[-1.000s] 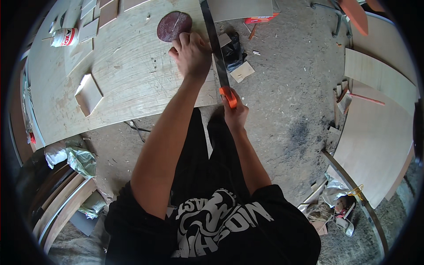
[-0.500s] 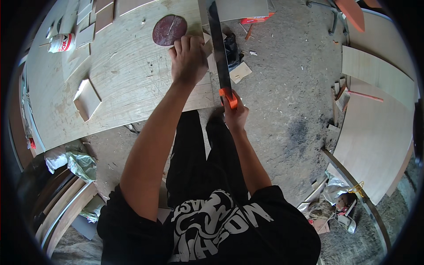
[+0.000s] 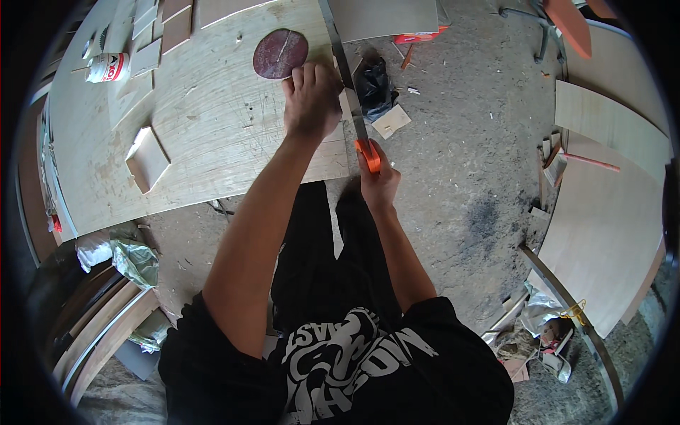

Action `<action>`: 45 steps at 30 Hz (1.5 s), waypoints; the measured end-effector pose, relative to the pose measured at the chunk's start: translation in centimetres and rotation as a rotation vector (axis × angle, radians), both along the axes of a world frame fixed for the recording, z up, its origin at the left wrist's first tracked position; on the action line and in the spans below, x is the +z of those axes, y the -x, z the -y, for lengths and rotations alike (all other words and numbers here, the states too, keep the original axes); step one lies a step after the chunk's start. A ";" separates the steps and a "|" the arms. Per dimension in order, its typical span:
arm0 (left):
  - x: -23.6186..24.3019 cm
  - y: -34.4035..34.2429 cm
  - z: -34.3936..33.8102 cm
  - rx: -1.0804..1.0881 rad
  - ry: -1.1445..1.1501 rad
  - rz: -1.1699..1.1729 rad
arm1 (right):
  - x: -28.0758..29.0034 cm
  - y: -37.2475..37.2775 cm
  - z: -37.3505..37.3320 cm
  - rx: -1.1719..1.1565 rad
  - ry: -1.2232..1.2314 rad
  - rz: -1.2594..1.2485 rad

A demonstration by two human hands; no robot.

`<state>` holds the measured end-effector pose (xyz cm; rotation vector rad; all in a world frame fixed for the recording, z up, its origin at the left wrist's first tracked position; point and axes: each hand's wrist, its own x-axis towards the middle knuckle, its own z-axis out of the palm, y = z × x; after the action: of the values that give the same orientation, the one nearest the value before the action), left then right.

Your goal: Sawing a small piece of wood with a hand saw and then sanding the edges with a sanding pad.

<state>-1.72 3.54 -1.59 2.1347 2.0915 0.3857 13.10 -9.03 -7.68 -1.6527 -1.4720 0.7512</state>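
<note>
My right hand (image 3: 381, 183) is closed round the orange handle of a handsaw (image 3: 369, 156). Its long dark blade runs away from me along the right edge of the wooden table (image 3: 219, 134), seen nearly edge-on. My left hand (image 3: 312, 103) bears down at that edge, fingers curled, just left of the blade. Under it is a light piece of wood (image 3: 346, 106), mostly hidden by the hand. A round dark-red sanding disc (image 3: 280, 54) lies flat just beyond my left fingertips.
On the table are a small open wooden frame (image 3: 149, 160), a white-and-red container (image 3: 108, 67) and several thin boards (image 3: 177, 30). Right of the table, a black bag (image 3: 375, 81) and a wood scrap (image 3: 392, 121) lie on the floor. Large panels (image 3: 595, 212) lean at far right.
The saw blade has turned from showing its broad face to nearly edge-on and sits closer to the table edge. My left hand stays on the wood. The whole view has shifted slightly.
</note>
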 end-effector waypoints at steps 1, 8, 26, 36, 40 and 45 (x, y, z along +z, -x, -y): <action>0.0 0.0 0.1 0.003 -0.003 -0.009 | 0.1 0.0 0.1 0.003 0.007 -0.003; 0.0 -0.2 0.1 0.021 -0.063 0.055 | -3.2 -2.2 4.5 0.011 0.087 -0.035; -0.1 0.0 -0.2 0.082 -0.080 0.076 | -1.0 -1.8 2.5 0.039 0.038 -0.029; 0.1 0.0 0.0 -0.014 -0.069 -0.152 | -1.4 -0.8 -0.6 0.039 -0.015 -0.014; 0.2 -0.1 -0.1 0.065 -0.094 0.002 | -1.2 -0.7 -1.0 0.054 -0.071 -0.021; 0.5 -0.2 -0.2 0.061 -0.058 0.007 | -1.5 -0.9 -2.0 0.075 -0.057 0.022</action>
<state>-1.54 3.69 -1.13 2.1012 2.1712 0.4655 14.00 -6.98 -9.19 -1.5746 -1.5641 0.7271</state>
